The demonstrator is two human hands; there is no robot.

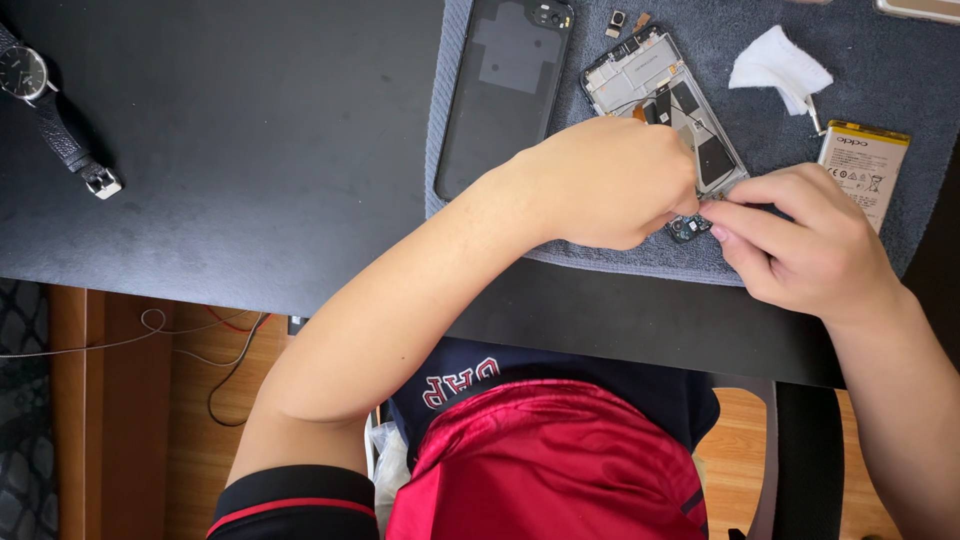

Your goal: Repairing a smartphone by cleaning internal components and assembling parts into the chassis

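Observation:
An opened phone frame (660, 95) with bare circuit parts lies on a grey towel (600, 250). My left hand (610, 185) is curled in a fist over the frame's near end, fingertips pinching at a small dark part (688, 230). My right hand (800, 235) meets it from the right, thumb and fingers pinched on the same spot at the frame's corner. What exactly each fingertip grips is hidden.
A black phone back cover (505, 90) lies left of the frame. A flat battery (865, 165) and a crumpled white tissue (780, 65) sit at right. A small camera module (616, 22) lies at the top. A wristwatch (45, 100) rests far left on the black table (230, 180).

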